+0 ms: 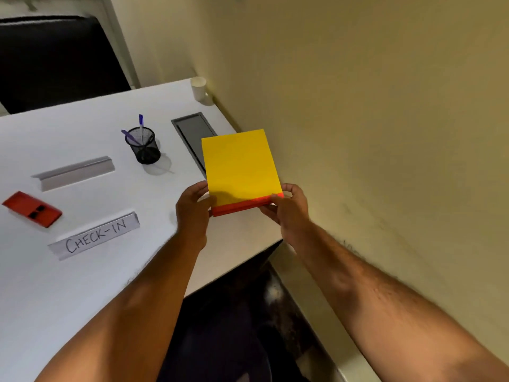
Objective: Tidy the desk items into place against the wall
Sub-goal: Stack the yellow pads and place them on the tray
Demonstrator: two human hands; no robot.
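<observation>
While both hands grip yellow pad (pixel 240 164), raised nr wall (pixel 371 119).

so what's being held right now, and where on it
A yellow pad, held by both hands at its near red-edged end: the left hand on the left corner, the right hand on the right corner.

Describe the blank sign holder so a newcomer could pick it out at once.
Start at the white desk and find the black mesh pen cup. Just left of it lies the blank sign holder, a long grey angled strip. Unlike the similar strip nearer the person, it bears no "CHECK-IN" lettering.
</observation>
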